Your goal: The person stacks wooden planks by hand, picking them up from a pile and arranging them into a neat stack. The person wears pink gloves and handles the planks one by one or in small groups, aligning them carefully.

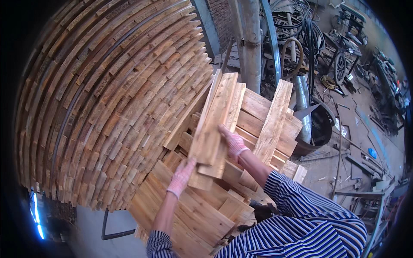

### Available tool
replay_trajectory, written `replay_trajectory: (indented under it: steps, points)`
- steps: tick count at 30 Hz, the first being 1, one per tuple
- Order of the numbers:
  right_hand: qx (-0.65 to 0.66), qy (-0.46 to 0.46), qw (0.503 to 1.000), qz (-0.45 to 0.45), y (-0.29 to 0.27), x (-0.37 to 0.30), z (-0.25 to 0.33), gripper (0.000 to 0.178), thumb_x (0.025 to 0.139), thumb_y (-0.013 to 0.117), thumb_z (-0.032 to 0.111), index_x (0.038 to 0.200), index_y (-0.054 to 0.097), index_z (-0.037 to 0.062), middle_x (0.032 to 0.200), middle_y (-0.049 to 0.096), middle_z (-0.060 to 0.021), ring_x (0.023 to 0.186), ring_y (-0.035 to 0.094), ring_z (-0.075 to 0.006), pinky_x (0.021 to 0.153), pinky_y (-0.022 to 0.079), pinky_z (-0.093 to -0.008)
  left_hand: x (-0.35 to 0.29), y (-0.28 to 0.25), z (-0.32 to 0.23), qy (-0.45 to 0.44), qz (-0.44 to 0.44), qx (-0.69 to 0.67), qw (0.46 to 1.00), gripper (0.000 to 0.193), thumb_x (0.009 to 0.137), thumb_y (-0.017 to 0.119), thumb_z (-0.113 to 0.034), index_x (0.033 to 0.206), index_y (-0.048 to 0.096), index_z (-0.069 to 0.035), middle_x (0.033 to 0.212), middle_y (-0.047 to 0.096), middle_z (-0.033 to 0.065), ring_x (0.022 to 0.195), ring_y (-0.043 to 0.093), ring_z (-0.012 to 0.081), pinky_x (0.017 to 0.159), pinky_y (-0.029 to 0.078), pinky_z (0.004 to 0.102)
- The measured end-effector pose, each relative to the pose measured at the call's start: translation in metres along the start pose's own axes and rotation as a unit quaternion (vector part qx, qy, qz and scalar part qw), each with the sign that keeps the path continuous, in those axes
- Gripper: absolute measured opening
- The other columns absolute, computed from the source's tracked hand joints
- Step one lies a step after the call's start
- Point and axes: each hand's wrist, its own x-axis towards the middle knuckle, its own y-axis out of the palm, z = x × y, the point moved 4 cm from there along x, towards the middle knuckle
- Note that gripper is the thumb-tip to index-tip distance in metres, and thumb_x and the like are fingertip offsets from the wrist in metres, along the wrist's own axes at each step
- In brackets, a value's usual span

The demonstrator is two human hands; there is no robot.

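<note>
My gloved left hand reaches toward twelve o'clock, fingers curled in a grip. My right hand angles toward ten, fingers flat, forearm in a striped sleeve.

Packages: none to be seen.
Labels: none to be seen.
Signs: none to be seen.
Screens: none that can be told for sure.
Blue glow: a narrow, curved, bright blue-white streak at the lower left rim of the view, below the wall of stacked wood; too blurred to tell whether it is a screen or a lamp.
Small blue thing: lies on the ground far right; too small to tell whether it is a package.
</note>
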Motion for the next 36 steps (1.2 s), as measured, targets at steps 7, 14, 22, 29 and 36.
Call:
replay_trajectory:
  steps: [7,14,22,29,36]
  points:
    - [-0.026,0.055,0.996,0.061,-0.049,-0.014,-0.006,0.056,0.091,0.079,0.037,0.129,0.063,0.0002,0.121,0.071,-0.0139,0.103,0.071,-0.0274,0.090,0.061,-0.0451,0.056,0.067,-0.068,-0.044,0.238,-0.717,0.654,0.079,0.099,0.062,-0.053,0.154,0.039,0.000,0.152,0.049,0.0181,0.135,0.051,0.0227,0.114,0.043,0.0359]
    - [-0.036,0.037,0.997,0.054,-0.059,-0.088,0.006,0.067,0.091,0.079,0.038,0.136,0.054,-0.0048,0.125,0.067,-0.0162,0.110,0.067,-0.0258,0.096,0.057,-0.0394,0.011,-0.020,-0.112,-0.141,0.370,-0.735,0.551,0.065,0.090,0.077,-0.044,0.137,0.060,-0.002,0.124,0.070,0.0107,0.106,0.070,0.0205,0.094,0.058,0.0347]
    - [-0.206,-0.159,0.950,0.174,-0.005,-0.212,-0.018,0.094,0.077,0.090,0.018,0.153,0.037,0.0024,0.133,0.063,-0.0114,0.121,0.062,-0.0227,0.102,0.052,-0.0377,-0.108,-0.121,-0.042,-0.096,0.175,-0.656,0.728,0.077,0.082,0.084,-0.019,0.147,0.046,-0.002,0.123,0.067,0.0102,0.111,0.066,0.0220,0.100,0.054,0.0370]
    - [-0.229,-0.168,0.878,0.386,0.097,-0.228,-0.043,0.120,0.069,0.096,0.035,0.158,0.022,0.0022,0.146,0.050,-0.0130,0.135,0.047,-0.0220,0.114,0.041,-0.0390,-0.176,-0.199,0.023,-0.078,-0.026,-0.697,0.712,0.105,0.070,0.094,-0.010,0.155,0.032,-0.005,0.143,0.053,0.0118,0.129,0.055,0.0233,0.108,0.050,0.0398]
    - [-0.449,-0.250,0.733,0.445,0.117,-0.235,-0.147,0.126,0.066,0.093,0.045,0.159,0.019,0.0042,0.147,0.053,-0.0211,0.137,0.051,-0.0272,0.109,0.046,-0.0383,-0.233,-0.105,0.076,-0.130,-0.076,-0.807,0.571,0.107,0.070,0.096,-0.019,0.155,0.033,-0.007,0.145,0.052,0.0124,0.130,0.054,0.0267,0.111,0.048,0.0445]
